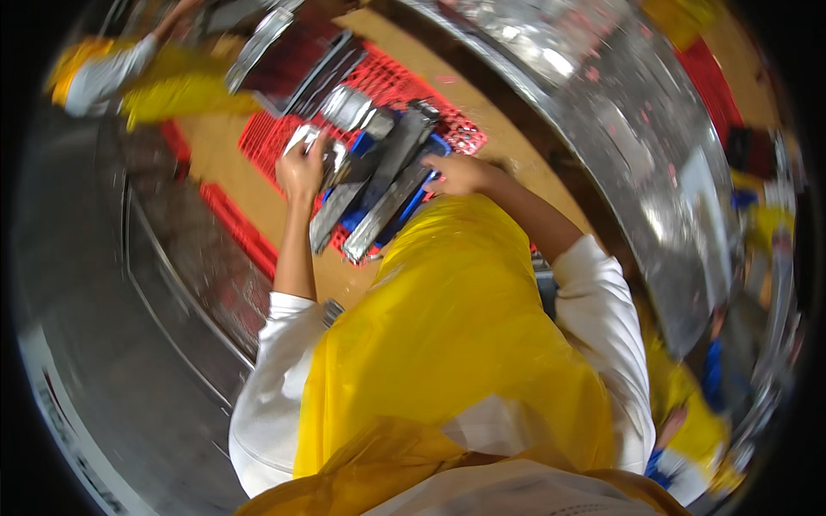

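Note:
A blue tub (pixel 411 225) stands in front of me, with several long grey metal bars or trays (pixel 383 211) lying slantwise across it. My right hand (pixel 460 175) is at the tub's right side, its fingers bent over the rim. To the left of the tub, my left hand (pixel 301 172) has its thumb and fingers curled beside a shiny silvery piece (pixel 305 135); motion blur hides its kind and exact grip. Just beyond the tub sits a round metal container (pixel 346 108).
Red perforated plastic grating (pixel 404 77) lies under the tub on a tan floor (pixel 219 155). A large metal pot-like vessel (pixel 297 64) stands beyond. Steel surfaces curve along the right (pixel 637 155) and left (pixel 163 284). Another person in yellow (pixel 181 99) is at far left.

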